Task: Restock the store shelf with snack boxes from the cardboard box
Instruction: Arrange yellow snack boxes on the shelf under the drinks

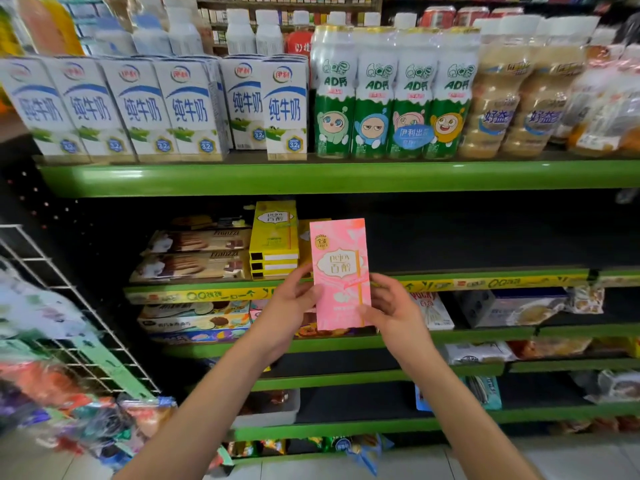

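A pink Pejoy snack box (341, 273) stands upright in the air in front of the store shelf (332, 176), held between both hands. The left hand (289, 308) grips its lower left edge, thumb on the front face and fingers curled behind; the right hand (391, 308) grips the lower right edge, thumb pressed on the front near the bottom corner. The box front reads "pejoy" above two Chinese characters in a cream cartouche, with a small gold round seal near the top left.

Just behind and left of the held box, a stack of yellow Pejoy boxes (275, 237) sits on the shelf level, the top one showing the same "pejoy" label. Further left of the grip lie flat Franzzi biscuit packs (197, 252). Below and right of the right hand, a red-topped Pocky box (431, 310) lies on the next level.

Above the hands, the top level carries white milk cartons (166, 109) printed "纯牛奶" and "3.2g", and green bottles (391, 95) marked "AD钙". The yellow strip (207, 295) on the shelf edge by the hands reads "QQ".
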The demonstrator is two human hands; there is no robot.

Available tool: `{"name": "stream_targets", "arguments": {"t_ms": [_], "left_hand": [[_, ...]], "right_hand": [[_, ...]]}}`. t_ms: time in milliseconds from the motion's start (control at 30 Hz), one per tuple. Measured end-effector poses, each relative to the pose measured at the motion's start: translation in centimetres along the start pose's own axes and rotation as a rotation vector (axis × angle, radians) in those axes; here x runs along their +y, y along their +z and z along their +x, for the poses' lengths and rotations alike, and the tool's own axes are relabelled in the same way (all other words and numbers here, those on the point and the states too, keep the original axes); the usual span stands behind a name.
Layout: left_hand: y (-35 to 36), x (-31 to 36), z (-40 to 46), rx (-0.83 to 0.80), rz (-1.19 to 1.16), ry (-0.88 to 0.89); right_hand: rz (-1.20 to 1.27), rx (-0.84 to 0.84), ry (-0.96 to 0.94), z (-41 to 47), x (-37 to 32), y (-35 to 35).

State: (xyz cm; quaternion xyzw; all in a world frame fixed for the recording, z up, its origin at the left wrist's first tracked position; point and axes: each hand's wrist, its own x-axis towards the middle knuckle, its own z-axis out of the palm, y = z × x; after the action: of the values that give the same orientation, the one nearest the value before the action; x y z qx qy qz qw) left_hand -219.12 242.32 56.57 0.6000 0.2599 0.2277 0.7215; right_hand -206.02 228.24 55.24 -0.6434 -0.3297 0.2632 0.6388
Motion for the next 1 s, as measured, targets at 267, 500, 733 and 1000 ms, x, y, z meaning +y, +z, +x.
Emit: {"name": "stream_targets", "arguments": {"t_ms": [267, 500, 733, 1000], "left_hand": [[-0.3, 0.5, 0.2, -0.021, 0.011, -0.003], [-0.1, 1.0, 0.4, -0.041, 0.001, 0.014], [-0.1, 1.0, 0.6, -0.034, -0.002, 0.007], [0.0, 0.5, 1.0, -0.049, 0.018, -0.005]], "right_hand": [[-0.003, 0.015, -0.009, 0.2, -0.3, 0.1], [-0.019, 0.014, -0.023, 0.4, -0.6, 0.0], [-0.009, 0.021, -0.012, 0.7, -0.3, 0.0], [-0.013, 0.036, 0.023, 0.6, -0.1, -0.2]]}}
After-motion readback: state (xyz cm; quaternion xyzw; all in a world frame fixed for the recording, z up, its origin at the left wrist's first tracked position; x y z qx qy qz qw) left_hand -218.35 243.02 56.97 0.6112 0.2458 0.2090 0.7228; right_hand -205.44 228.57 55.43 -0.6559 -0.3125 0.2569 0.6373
